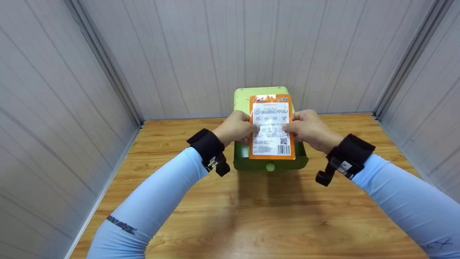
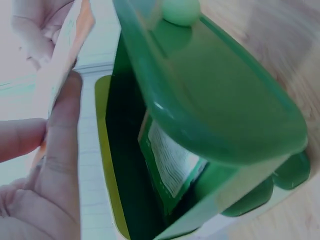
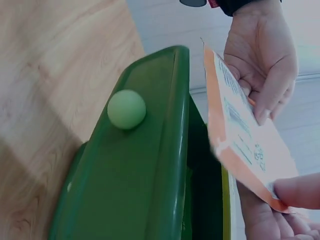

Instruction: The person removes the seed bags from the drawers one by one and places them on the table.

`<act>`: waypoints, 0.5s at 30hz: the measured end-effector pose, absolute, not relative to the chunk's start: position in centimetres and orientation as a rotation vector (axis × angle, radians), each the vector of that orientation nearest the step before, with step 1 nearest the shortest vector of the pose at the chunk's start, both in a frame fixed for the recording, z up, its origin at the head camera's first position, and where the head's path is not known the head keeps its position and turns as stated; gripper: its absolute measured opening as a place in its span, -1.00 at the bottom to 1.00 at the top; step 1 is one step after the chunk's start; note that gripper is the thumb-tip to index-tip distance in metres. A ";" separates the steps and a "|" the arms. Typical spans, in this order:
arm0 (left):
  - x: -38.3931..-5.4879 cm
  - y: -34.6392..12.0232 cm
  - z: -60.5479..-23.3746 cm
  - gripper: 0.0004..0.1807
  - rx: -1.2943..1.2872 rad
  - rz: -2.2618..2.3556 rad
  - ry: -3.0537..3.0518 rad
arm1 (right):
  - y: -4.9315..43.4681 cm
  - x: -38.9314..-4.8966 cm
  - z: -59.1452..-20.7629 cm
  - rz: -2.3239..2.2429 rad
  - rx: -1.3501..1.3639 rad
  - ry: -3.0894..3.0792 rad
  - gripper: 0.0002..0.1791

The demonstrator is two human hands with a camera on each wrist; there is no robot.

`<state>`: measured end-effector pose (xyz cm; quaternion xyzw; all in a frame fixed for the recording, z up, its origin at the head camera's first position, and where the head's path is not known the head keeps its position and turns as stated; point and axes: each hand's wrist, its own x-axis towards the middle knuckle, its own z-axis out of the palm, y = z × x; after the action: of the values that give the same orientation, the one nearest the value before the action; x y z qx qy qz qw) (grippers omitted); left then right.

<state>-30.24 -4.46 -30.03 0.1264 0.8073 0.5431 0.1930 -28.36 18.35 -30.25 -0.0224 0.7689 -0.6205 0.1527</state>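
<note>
Both hands hold a flat orange-edged packet (image 1: 271, 126) upright, its white printed label and barcode facing the head camera. My left hand (image 1: 235, 127) pinches its left edge, thumb on the label and fingers behind. On the opposite edge, my right hand (image 1: 311, 129) grips the same way. Behind and below the packet is a light green box (image 1: 242, 97) with its dark green drawer (image 2: 225, 100) pulled out. A round pale green knob (image 3: 126, 109) sits on the drawer front. Inside the drawer lies a green packet with a white printed panel (image 2: 172, 160).
The box stands on a wood-grain table (image 1: 187, 216) close to the back wall (image 1: 194, 61). Ribbed pale panels also rise at the left (image 1: 54, 108) and right (image 1: 427, 104). Short green feet (image 2: 250, 197) show under the box.
</note>
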 end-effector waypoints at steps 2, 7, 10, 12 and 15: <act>-30.5 -4.3 -30.3 -0.78 0.411 1.572 2.287 | 18.4 -28.4 -30.3 -1.830 -0.077 2.225 -0.61; -31.0 -3.9 -31.0 -0.75 0.572 1.716 2.298 | 18.6 -28.3 -30.5 -1.983 -0.151 2.194 -0.56; -31.0 -3.8 -31.2 -0.75 0.624 1.766 2.289 | 18.7 -28.4 -30.6 -2.046 -0.196 2.137 -0.54; -31.0 -3.7 -31.3 -0.75 0.636 1.783 2.284 | 18.7 -28.4 -30.7 -2.080 -0.225 2.093 -0.54; -31.1 -3.7 -31.5 -0.74 0.632 1.794 2.280 | 18.8 -28.5 -30.8 -2.108 -0.246 2.069 -0.53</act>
<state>-31.09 -3.67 -31.49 0.2121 0.7651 0.6019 0.0861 -28.52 18.79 -30.78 -0.0827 0.6954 -0.7083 0.0888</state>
